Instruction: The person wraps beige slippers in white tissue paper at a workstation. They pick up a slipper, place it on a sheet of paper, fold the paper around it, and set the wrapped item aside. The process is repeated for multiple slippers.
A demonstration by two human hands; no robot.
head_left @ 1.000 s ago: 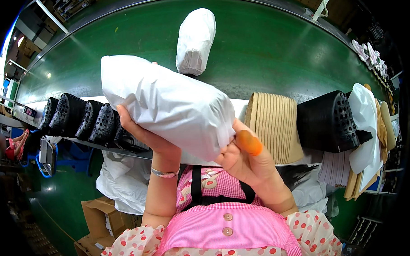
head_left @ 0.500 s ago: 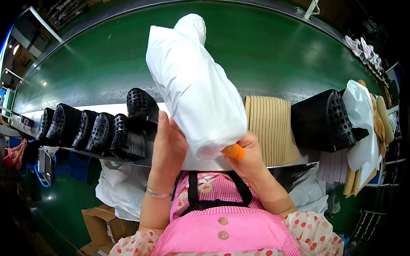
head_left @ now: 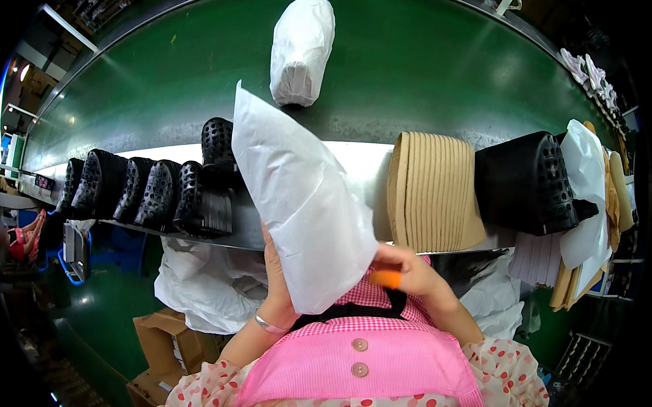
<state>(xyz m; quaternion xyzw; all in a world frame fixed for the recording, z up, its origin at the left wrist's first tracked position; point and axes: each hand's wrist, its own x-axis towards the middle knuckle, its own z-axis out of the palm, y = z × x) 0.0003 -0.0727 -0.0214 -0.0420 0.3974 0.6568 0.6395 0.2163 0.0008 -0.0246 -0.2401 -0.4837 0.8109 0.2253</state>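
A white paper-wrapped bundle (head_left: 304, 204) tilts in front of my chest, with a pointed corner rising at its upper left. Its contents are hidden. My left hand (head_left: 276, 277) grips its left side from below, most of the fingers behind the wrap. At the lower right edge is my right hand (head_left: 414, 272), slightly blurred. Its forefinger meets the wrap, while the thumb, in an orange cover (head_left: 386, 279), stands apart from it. Beyond, a second white-wrapped bundle (head_left: 303, 50) lies on the green work surface (head_left: 192, 72).
Black perforated shoe-shaped pieces (head_left: 157, 191) line the ledge at left. A beige layered stack (head_left: 437, 192) and a larger black perforated piece (head_left: 523, 186) stand at right, beside white sheets (head_left: 586, 194). White cloth (head_left: 199, 283) and a cardboard box (head_left: 158, 342) are below left.
The bundle in my hands has turned and come lower, exposing a pointed corner. My right hand has moved from its bottom end to its right edge. The far bundle shows fully now.
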